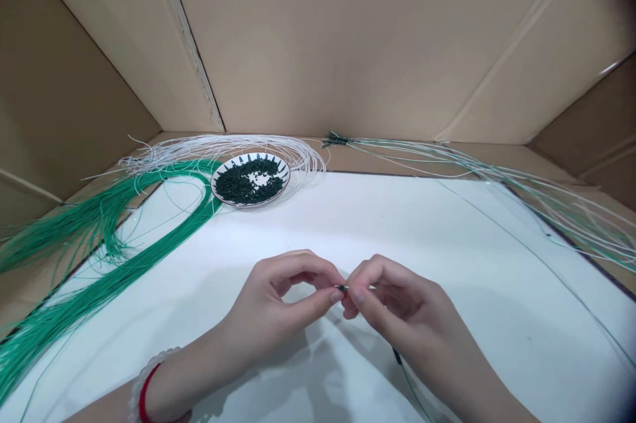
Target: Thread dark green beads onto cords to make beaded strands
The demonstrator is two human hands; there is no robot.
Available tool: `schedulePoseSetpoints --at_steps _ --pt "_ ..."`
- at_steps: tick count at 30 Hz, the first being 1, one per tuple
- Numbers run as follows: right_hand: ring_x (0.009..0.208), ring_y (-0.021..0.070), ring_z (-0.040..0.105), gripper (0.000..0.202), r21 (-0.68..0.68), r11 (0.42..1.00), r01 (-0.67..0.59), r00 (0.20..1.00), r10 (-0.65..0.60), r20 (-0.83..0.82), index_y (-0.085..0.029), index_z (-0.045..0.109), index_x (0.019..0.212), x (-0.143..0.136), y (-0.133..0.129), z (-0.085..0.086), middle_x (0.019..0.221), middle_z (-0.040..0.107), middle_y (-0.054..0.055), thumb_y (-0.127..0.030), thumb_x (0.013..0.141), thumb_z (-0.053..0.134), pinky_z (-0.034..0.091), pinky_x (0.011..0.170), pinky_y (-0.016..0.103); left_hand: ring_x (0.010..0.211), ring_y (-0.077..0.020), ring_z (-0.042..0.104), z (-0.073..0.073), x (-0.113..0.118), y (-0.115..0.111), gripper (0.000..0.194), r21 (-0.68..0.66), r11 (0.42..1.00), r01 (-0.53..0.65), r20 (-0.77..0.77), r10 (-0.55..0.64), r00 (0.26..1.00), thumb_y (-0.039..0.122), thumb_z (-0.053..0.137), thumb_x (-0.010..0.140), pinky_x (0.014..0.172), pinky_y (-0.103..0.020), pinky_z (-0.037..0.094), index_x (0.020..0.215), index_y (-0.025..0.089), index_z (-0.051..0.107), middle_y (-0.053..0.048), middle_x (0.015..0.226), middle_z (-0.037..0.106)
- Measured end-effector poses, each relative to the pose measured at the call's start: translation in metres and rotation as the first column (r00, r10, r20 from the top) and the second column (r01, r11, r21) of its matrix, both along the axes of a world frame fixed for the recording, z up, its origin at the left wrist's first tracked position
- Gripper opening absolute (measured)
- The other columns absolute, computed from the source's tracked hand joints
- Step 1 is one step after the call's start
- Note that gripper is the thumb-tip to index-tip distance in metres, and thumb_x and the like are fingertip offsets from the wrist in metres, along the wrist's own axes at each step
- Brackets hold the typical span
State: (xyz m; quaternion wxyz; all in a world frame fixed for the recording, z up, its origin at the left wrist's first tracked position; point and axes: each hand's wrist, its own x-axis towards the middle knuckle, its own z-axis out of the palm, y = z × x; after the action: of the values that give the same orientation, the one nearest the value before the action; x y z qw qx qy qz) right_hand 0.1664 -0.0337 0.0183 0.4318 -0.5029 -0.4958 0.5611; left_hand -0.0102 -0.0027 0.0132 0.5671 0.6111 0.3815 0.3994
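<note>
Both hands at work nearer me than the plate (pixel 261 179) and to its right. Left hand (pixel 293 297): thumb and forefinger closed in a pinch on a small dark piece (pixel 341 288), which sits in front of the plate, off to its right. Right hand (pixel 397 303): thumb and forefinger drawn together at the right end of that piece; my fingertips cover whatever they pinch. Below my right palm, farther right of the plate, a dark sleeve (pixel 397 356) sits on a thin green strand (pixel 415 390). Plate contents: dark green bits (pixel 238 185), pale centre showing through. Green strands (pixel 149 257) run left of the plate and curve close to its edge; white strands (pixel 199 148) loop behind it. Well right of the plate, toward the back, a bundle of pale strands (pixel 422 148) has dark ends (pixel 335 138).
</note>
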Motion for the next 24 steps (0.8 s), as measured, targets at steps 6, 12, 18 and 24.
schedulePoseSetpoints --at_steps 6,12,18,24 --pt "0.069 0.0145 0.057 0.026 -0.02 0.997 -0.073 0.997 0.073 0.021 -0.022 0.065 0.072 0.002 0.003 -0.009 0.069 0.062 -0.002 -0.041 0.088 0.068 0.044 0.068 0.024 0.071 -0.0142 0.061 -0.005 -0.002 -0.002 0.012 0.356 0.934 -0.007 -0.129 0.056 0.99 0.005 0.062 0.082 0.068 -0.024 0.049 0.08 0.014 0.07 -0.004 0.074 0.067" --pt "0.066 0.0153 0.059 0.032 0.0 0.998 -0.063 0.998 0.063 0.01 -0.02 0.067 0.071 0.002 0.011 -0.025 0.067 0.061 -0.001 -0.048 0.085 0.071 0.045 0.066 0.026 0.073 -0.0161 0.062 -0.015 -0.001 0.004 0.018 0.189 0.982 0.023 -0.118 -0.001 0.993 0.014 0.065 0.079 0.073 -0.029 0.052 0.097 0.016 0.067 -0.006 0.087 0.067" --pt "0.062 0.0147 0.058 0.037 0.088 0.993 -0.075 0.996 0.071 0.047 -0.017 0.067 0.073 0.006 0.021 -0.036 0.067 0.059 -0.001 -0.052 0.084 0.072 0.047 0.062 0.026 0.07 -0.016 0.058 -0.023 -0.002 0.013 0.012 0.035 0.999 0.019 -0.062 -0.017 0.998 0.028 0.062 0.084 0.071 -0.03 0.047 0.079 0.017 0.064 -0.002 0.074 0.061" --pt "0.066 0.0148 0.056 0.042 0.118 0.984 -0.135 0.99 0.129 0.057 -0.018 0.063 0.082 -0.001 0.024 -0.033 0.074 0.059 -0.001 -0.059 0.08 0.072 0.049 0.061 0.027 0.07 -0.0163 0.057 -0.027 -0.003 0.014 0.018 0.073 0.997 0.02 -0.071 -0.015 0.997 0.032 0.065 0.084 0.068 -0.029 0.045 0.075 0.016 0.063 -0.002 0.073 0.061"
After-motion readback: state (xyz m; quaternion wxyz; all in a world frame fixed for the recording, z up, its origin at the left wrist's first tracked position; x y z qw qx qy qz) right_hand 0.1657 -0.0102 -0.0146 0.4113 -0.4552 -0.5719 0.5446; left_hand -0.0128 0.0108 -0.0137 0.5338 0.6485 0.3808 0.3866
